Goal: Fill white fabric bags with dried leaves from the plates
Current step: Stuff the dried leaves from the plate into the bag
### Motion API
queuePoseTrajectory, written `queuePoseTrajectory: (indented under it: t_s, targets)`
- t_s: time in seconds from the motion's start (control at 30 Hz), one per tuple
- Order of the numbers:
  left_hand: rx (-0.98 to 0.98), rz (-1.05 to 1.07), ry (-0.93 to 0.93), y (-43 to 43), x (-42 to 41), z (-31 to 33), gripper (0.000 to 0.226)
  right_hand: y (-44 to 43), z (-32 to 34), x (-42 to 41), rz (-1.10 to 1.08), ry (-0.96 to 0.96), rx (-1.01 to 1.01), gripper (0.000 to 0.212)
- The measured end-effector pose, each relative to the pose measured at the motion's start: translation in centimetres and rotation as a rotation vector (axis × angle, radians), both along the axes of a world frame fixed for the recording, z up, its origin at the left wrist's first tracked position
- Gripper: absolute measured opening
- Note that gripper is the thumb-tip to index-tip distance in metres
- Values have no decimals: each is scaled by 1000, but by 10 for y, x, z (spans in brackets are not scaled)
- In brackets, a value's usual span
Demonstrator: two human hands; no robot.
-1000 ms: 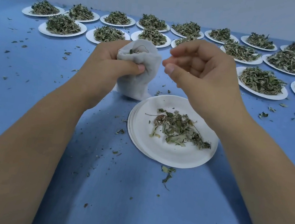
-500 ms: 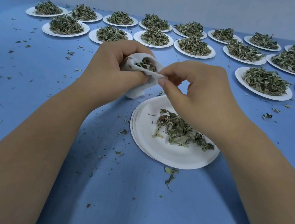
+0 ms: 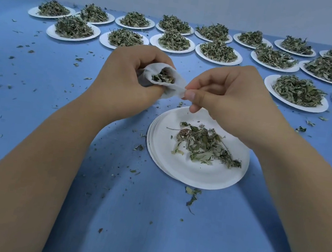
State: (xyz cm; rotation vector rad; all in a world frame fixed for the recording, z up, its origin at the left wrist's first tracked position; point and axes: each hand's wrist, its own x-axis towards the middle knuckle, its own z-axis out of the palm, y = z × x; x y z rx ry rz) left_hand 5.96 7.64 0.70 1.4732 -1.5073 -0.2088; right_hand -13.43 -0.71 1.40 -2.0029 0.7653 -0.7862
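My left hand (image 3: 124,81) grips a small white fabric bag (image 3: 173,88) above the blue table, its mouth open towards me with dried leaves showing inside. My right hand (image 3: 223,95) pinches the bag's rim at the right between thumb and forefinger. Most of the bag's body is hidden in my left palm. Below the hands lies a stack of white paper plates (image 3: 194,175) with a thin scatter of dried leaves (image 3: 204,145) on the top one.
Two rows of white plates heaped with dried leaves (image 3: 173,41) run across the back of the table, and more plates (image 3: 296,92) stand at the right. Leaf crumbs (image 3: 192,196) are strewn over the blue tabletop (image 3: 41,81).
My right hand came in from the air to the bag's rim and took hold of it. The bag tilted so that its open mouth faces me, and both hands sank slightly.
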Motion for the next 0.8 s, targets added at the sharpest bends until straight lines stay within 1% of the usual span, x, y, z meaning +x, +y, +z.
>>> queuePoseTrajectory:
  t_s: [0.13, 0.2, 0.33, 0.43, 0.5, 0.6, 0.73, 0.8]
  targets:
    - [-15, 9, 7, 0, -1, -1, 30, -5, -1, 1, 22, -41, 142, 9]
    - [-23, 22, -7, 0, -1, -1, 28, -6, -1, 2, 5, -49, 169, 11]
    - [-6, 18, -47, -1, -3, -4, 34, -2, -5, 4, -64, 62, 22, 14]
    - [-5, 3, -55, -2, -5, -7, 36, 0, -6, 6, -122, 119, -99, 11]
    - [-18, -5, -64, -2, -5, -7, 35, 2, -6, 6, -122, 127, -149, 8]
    - [-28, -11, -55, -2, -6, -7, 38, 6, -6, 6, -117, 186, -282, 1]
    - [-20, -17, -65, -2, -8, -7, 36, 8, -6, 8, -97, 276, -394, 8]
    - [-6, -5, -75, -3, -9, -7, 30, 6, -6, 8, -117, 277, -408, 11]
